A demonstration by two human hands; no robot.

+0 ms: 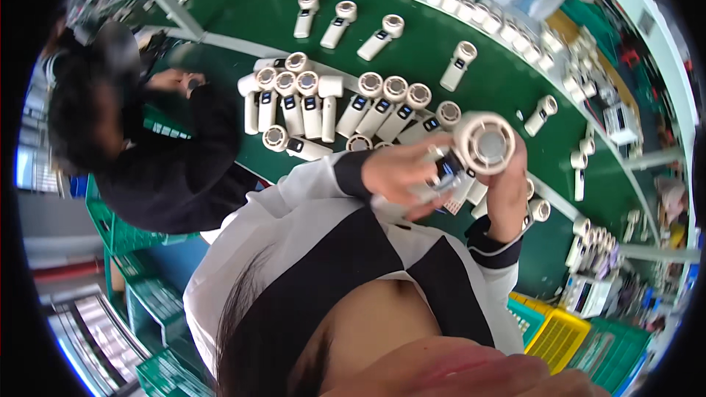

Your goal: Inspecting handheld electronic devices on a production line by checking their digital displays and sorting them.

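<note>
A cream handheld fan with a round ringed head is held up in front of my chest. My right hand is closed around the head from its right side and back; the fan hides most of those fingers. At the handle, next to the lit dark display, my left hand has its fingers bent against the fan, somewhat blurred by motion. Beyond my hands, several similar fans lie close together on the green table, some with lit displays. Others lie partly hidden under my hands.
Single fans lie spaced out on a green strip behind a pale rail. To the left, a co-worker in a dark sleeve works with a hand near the table. Yellow and green crates stand at lower right; green crates stand at left.
</note>
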